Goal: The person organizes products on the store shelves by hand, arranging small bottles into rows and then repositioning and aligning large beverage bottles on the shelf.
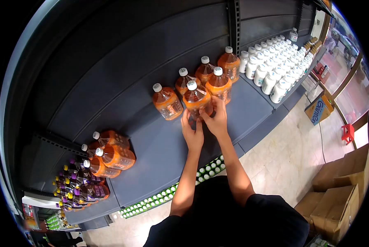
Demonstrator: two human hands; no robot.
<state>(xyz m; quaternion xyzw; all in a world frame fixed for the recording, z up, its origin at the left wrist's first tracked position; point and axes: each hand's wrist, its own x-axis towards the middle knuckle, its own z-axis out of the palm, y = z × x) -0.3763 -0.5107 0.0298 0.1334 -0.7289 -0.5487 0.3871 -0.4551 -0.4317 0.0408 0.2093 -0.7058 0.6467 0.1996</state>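
Observation:
Both of my hands are on one large orange drink bottle with a white cap, which stands upright on the dark grey shelf. My left hand wraps its lower left side. From the right, my right hand grips the same bottle, thumb across its front. Right behind it stand more orange bottles: one at the right, one at the far right, one in the back and one at the left rear. Another orange bottle stands at the left end of this group.
Several orange bottles stand at the shelf's left, beside dark bottles with purple and yellow caps. Rows of white bottles fill the right section. Green bottles with white caps line a lower level. Cardboard boxes and a red stool stand on the floor.

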